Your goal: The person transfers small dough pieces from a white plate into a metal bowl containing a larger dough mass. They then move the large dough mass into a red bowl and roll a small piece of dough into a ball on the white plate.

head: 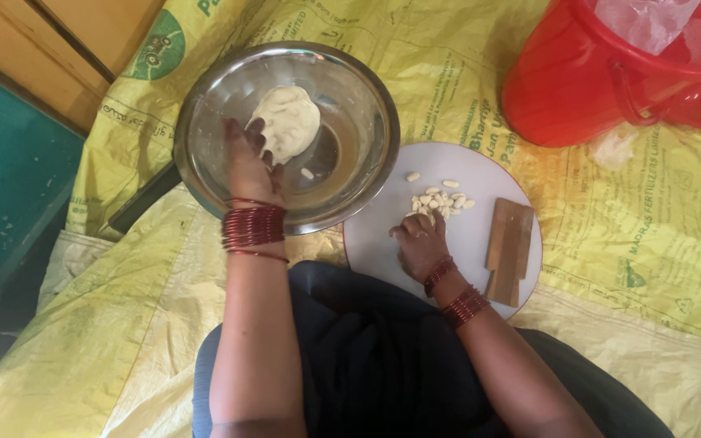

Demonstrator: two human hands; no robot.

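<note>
Crowding the hands: red bucket, wooden block, yellow sacking.

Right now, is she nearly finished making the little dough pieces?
Not nearly. A small heap of shaped pieces already lies on the round white board. Her right hand rests at the heap's edge, while her left hand reaches into the steel bowl, touching the dough lump. That lump looks much bigger than the heap, so most seems left.
</note>
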